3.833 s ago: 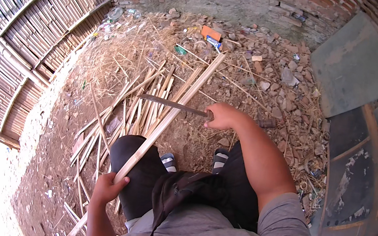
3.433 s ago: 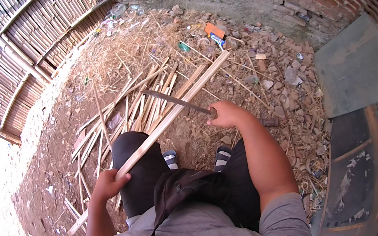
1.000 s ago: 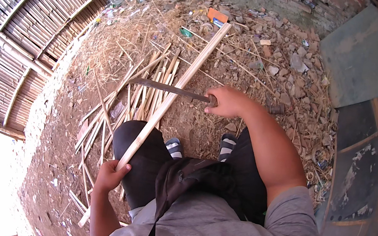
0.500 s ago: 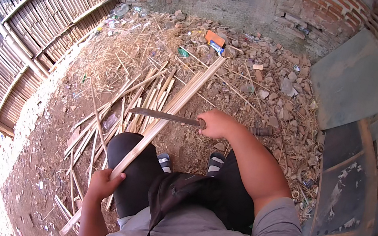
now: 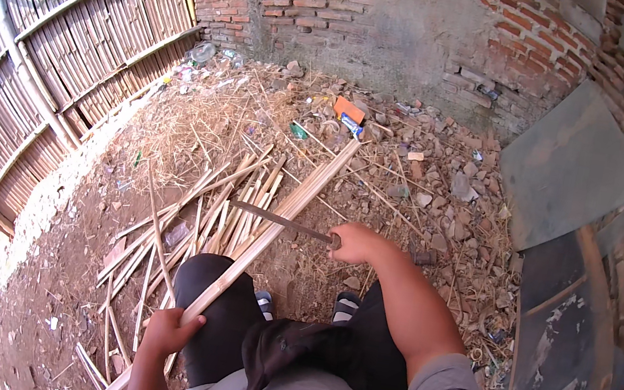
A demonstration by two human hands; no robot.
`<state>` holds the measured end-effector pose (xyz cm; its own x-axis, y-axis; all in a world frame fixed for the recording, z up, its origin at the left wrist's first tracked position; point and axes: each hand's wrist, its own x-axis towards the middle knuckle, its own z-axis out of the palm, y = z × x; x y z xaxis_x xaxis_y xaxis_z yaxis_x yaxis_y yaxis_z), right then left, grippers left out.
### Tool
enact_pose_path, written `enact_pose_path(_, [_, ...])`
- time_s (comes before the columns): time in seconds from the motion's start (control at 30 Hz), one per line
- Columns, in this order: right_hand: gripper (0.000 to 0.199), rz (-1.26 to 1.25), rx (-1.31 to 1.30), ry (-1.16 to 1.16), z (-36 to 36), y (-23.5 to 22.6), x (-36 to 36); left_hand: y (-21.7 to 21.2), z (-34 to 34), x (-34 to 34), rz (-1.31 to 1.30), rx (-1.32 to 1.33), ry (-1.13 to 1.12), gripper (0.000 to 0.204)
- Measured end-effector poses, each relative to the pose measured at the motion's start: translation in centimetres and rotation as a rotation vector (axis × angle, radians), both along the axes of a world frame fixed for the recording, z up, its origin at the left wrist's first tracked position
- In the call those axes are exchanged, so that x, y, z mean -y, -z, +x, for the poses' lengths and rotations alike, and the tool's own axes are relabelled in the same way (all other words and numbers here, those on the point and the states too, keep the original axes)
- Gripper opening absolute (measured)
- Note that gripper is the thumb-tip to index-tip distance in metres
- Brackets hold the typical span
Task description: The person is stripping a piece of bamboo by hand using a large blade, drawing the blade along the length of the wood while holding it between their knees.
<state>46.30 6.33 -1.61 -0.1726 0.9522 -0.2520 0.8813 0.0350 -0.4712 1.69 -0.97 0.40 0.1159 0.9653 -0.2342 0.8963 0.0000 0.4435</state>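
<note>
My left hand (image 5: 171, 330) is closed around the lower part of a long pale bamboo strip (image 5: 313, 189), beside my left knee. The strip slants up and away to the right across my thigh, and its far end looks split into thin layers. My right hand (image 5: 359, 245) grips the handle of a machete (image 5: 282, 220). Its dark blade points left and crosses over the strip; whether it touches the strip I cannot tell. Under and left of the strip lies a loose pile of thin split bamboo sticks (image 5: 157, 246).
Rubble and litter (image 5: 442, 195) cover the ground ahead and to the right, with an orange piece (image 5: 349, 109) among them. A brick wall (image 5: 373, 17) stands at the back, a bamboo fence (image 5: 96, 14) at the left. Grey panels (image 5: 577, 168) lean at the right.
The view has tilted up, so the scene sits lower in the picture. The machete has turned a little, its tip now higher than its handle. My left hand keeps its hold.
</note>
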Motion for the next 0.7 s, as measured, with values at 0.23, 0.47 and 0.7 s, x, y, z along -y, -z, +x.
enact_pose_path(0.23, [0.041,-0.078,-0.020,-0.201,-3.1,-1.1,0.5,0.4,-0.7,0.1,0.003,-0.007,-0.010,0.058])
enact_pose_path(0.47, [0.042,-0.079,-0.103,0.100,1.8,0.6,-0.8,0.1,-0.1,0.2,0.016,0.018,-0.005,0.059])
enact_pose_path(0.7, [0.047,-0.036,-0.040,-0.036,-0.3,0.3,-0.2,-0.2,0.2,0.1,-0.037,-0.019,-0.020,0.056])
